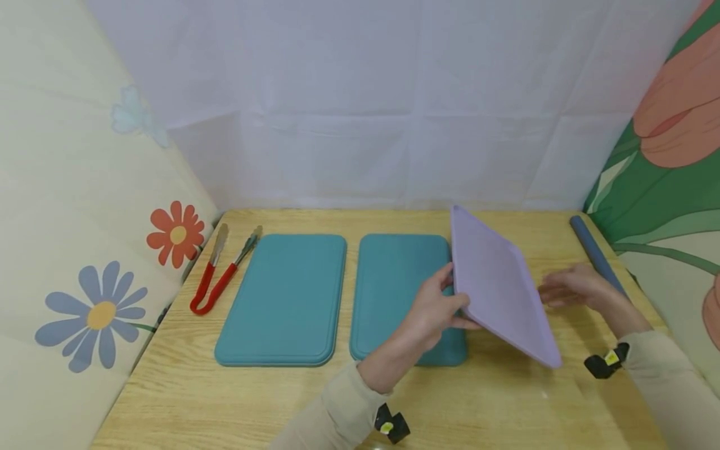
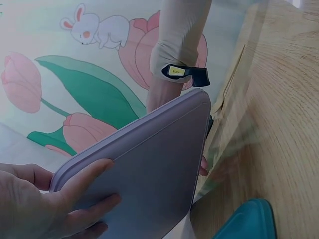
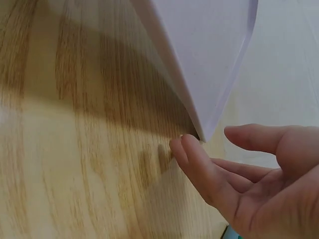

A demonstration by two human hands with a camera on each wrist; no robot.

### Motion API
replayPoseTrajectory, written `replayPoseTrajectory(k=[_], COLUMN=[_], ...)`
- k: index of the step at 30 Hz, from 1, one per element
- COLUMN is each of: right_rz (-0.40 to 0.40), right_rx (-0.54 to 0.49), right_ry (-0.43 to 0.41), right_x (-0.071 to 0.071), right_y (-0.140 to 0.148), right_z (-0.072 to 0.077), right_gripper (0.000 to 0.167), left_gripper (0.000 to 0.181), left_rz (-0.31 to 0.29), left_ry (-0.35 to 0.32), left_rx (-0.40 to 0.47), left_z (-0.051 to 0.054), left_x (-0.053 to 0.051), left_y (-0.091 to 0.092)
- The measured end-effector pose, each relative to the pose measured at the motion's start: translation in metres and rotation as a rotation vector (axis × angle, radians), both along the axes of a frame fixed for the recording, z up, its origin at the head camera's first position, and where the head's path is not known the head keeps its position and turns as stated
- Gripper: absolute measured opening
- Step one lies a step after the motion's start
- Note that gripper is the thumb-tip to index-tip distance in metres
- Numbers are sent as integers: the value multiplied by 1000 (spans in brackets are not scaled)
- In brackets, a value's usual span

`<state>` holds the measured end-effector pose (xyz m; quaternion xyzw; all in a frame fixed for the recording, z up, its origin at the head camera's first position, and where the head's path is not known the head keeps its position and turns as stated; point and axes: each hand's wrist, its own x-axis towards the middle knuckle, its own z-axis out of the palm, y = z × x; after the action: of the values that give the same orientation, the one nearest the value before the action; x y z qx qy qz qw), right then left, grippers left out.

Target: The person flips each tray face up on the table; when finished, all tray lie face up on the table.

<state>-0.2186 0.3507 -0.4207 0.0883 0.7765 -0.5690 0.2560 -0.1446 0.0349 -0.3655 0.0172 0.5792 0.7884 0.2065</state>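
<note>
A lavender rectangular tray (image 1: 497, 281) with a low rim is held tilted steeply above the table's right half. My left hand (image 1: 435, 309) grips its left edge, and in the left wrist view the fingers (image 2: 87, 177) spread over the underside. Beside the tray's right edge is my right hand (image 1: 576, 287). The right wrist view shows its fingers loosely bent, the thumb apart, close to the corner of the lavender tray (image 3: 204, 50); whether they touch it I cannot tell. A flat teal tray (image 1: 394, 294) lies partly behind my left hand and the lavender tray.
Another teal tray (image 1: 284, 300) lies to the left on the wooden table (image 1: 185, 400). Farther left are metal tongs with red handles (image 1: 216, 290), spread apart. A dark blue rod-like object (image 1: 596, 250) lies near the right edge, partly behind my right hand. Printed cloths hang around the table.
</note>
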Motion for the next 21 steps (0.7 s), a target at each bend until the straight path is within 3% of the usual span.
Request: replayPoseTrajectory(k=[5,11,21], right_rz=[-3,14,98], right_rx=[50,147,245], right_ry=[-35,-15,48], right_x=[2,4,8], right_y=[-2,-1,6], right_z=[-2,-4,-6], right_gripper=[41,53,56], left_gripper=[74,81,67], left_rz=[-30,-49,-119], left_ry=[-18,-69,-48], left_rx=[12,37,-32], left_z=[-4,-9,-17], left_x=[1,2,-6], left_y=[1,3,1])
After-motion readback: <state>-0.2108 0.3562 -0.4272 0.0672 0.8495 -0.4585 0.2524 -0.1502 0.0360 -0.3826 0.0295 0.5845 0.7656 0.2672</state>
